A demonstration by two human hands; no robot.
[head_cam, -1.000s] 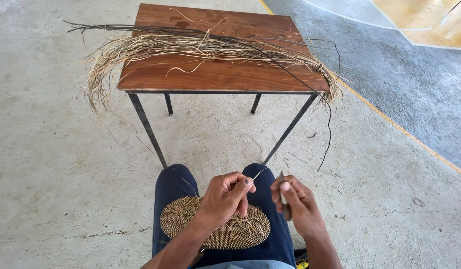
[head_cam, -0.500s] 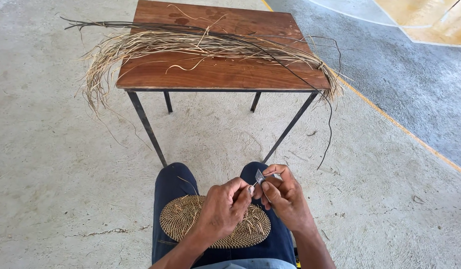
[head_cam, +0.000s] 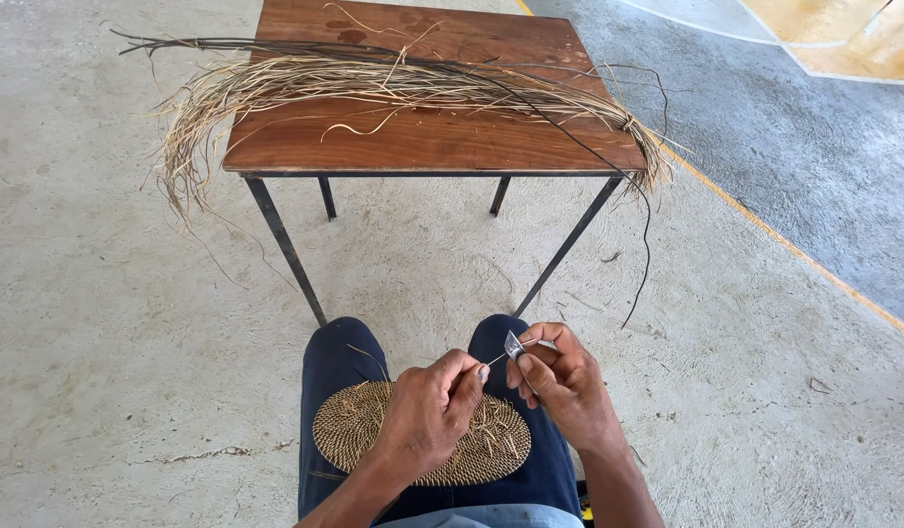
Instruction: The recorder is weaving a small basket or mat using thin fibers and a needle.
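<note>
Looking down at my lap: I'm pinching a thin strand point(head_cam: 498, 358) w/ the left hand point(head_cam: 427, 416), fingers closed tight on its near end. The right hand point(head_cam: 561, 383) is curled shut around a small grey blade point(head_cam: 513, 344), thumb pressing the strand against it. The strand is sitting just above the oval woven mat point(head_cam: 420, 435) that's resting on my thighs, its long axis running low-left to up-right between the hands. I'm judging it light, springy, prob. brittle, so gripping close to the blade is safest. Ahead, the wooden surface point(head_cam: 432, 137) is carrying a long bundle of dry fibres point(head_cam: 393, 83) lying left-right, ends drooping over both edges.
</note>
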